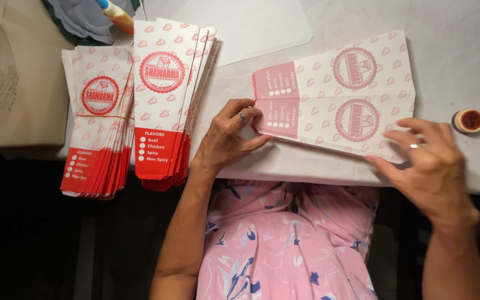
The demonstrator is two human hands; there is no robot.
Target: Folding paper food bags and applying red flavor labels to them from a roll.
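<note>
White-and-pink printed paper sheet [340, 103], folded lengthwise with round stamp emblems showing through, lies at the table's [462, 50] near edge. The left hand [226, 139] presses its pale red end at nine o'clock, fingers curled down onto the fold; the right hand [431, 164] at four o'clock rests flat, fingers spread on the sheet's corner. Farther at nine o'clock sit two stacks of finished paper sleeves [165, 100] (red bottoms, one bundle [98, 139] banded). A small round red-filled pot [468, 120] sits at three o'clock.
</note>
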